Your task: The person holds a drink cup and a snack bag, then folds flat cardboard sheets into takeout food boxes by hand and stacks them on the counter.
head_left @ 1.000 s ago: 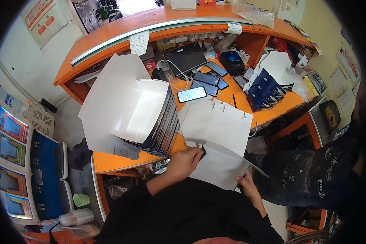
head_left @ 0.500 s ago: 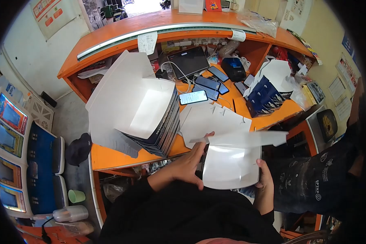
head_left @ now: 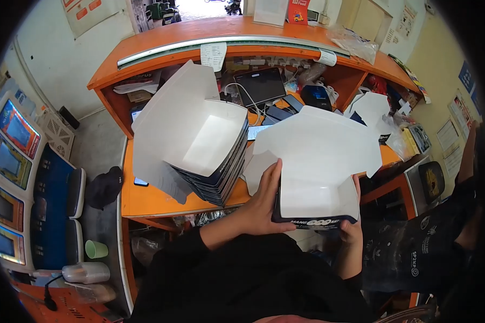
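Observation:
A folded food box (head_left: 315, 202), white inside and dark blue outside, is held between my two hands in front of my body, its wide lid flap raised away from me. My left hand (head_left: 265, 204) grips its left wall, fingers up along the side and thumb beneath the front. On the right wall my right hand (head_left: 352, 226) is closed, thumb at the front corner and fingers partly hidden behind the box. Left of it stands a tall nested stack of the same boxes (head_left: 215, 172), the top one open with its lid up.
An orange counter (head_left: 145, 185) carries phones, a black tablet (head_left: 261, 86), cables and a black device (head_left: 316, 97). More white box pieces (head_left: 373, 105) stand at the right. A person in a dark shirt (head_left: 409, 247) is close on my right. A cap (head_left: 105, 188) lies left.
The held box has tilted so its printed front faces me, and its lid flap now stands up wide open. My left hand has closed onto the left wall. The view has shifted slightly.

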Demonstrator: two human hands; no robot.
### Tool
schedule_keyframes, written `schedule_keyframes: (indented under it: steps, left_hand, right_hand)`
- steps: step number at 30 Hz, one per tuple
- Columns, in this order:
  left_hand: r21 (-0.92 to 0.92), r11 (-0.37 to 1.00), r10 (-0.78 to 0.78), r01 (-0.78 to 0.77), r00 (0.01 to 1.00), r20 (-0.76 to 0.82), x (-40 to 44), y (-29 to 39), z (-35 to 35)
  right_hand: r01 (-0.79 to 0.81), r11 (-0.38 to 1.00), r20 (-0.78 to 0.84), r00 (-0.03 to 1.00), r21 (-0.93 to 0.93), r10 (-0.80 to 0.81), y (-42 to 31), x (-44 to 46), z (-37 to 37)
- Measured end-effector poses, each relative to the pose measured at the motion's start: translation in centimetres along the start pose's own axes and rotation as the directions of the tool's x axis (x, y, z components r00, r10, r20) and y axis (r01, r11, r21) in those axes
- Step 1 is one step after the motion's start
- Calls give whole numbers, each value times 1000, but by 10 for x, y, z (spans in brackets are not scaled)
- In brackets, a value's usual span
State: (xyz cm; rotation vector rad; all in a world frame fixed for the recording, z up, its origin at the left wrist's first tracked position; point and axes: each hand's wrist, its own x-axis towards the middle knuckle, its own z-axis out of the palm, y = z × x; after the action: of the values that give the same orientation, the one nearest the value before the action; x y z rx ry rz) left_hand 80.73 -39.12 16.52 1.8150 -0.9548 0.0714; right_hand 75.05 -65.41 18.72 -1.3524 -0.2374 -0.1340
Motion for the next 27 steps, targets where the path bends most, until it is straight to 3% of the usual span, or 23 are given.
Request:
schedule_keyframes:
  steps: [4, 6, 7, 8, 9, 11, 14, 15, 18, 20, 22, 24, 27]
  left_hand:
    - [159, 985, 82, -64, 990, -114, 7, 18, -10]
    - [288, 953, 168, -98, 959, -229, 11, 32, -12]
    - [354, 929, 217, -109, 935, -282, 14, 37, -12]
    - [421, 902, 258, -95, 901, -349, 16, 42, -9]
    - [487, 870, 305, -76, 860, -410, 19, 45, -6]
    - [555, 832, 336, -6, 801, -496, 20, 52, -2]
    - [652, 758, 398, 25, 773, -493, 12, 53, -19]
    - [653, 756, 383, 30, 790, -479, 8, 52, -29]
    - [693, 721, 443, 5, 766, -466, -23, 59, -57]
    - [725, 684, 431, 86, 753, -497, -42, 56, -75]
    - [749, 625, 345, 220, 783, -518, -61, 39, -88]
    - [748, 614, 257, 251, 832, -491, -69, 26, -93]
    - [727, 636, 254, 261, 818, -516, -69, 18, -91]
  right_hand:
    - [108, 978, 66, 993, -178, -97, -8, 25, -9]
    - [205, 894, 74, 979, -399, -192, -32, 45, 4]
    - [361, 745, 86, 920, -562, -381, -52, 51, 26]
    - [507, 432, 378, 856, -746, -352, -73, 56, 34]
    - [643, 62, 620, 756, -763, -209, -93, 59, 42]
    - [752, -174, 772, 614, -636, -165, -118, 54, 107]
    - [744, 197, 750, 659, -639, -58, -96, 67, 133]
    - [735, 321, 743, 658, -597, -126, -93, 71, 142]
    - [651, 518, 747, 664, -554, -35, -96, 85, 152]
    - [665, 501, 754, 655, -554, -35, -117, 103, 158]
    - [552, 713, 721, 686, -433, -93, -128, 124, 166]
    - [529, 771, 710, 688, -354, -146, -132, 150, 178]
    - [467, 761, 709, 705, -450, -13, -141, 171, 211]
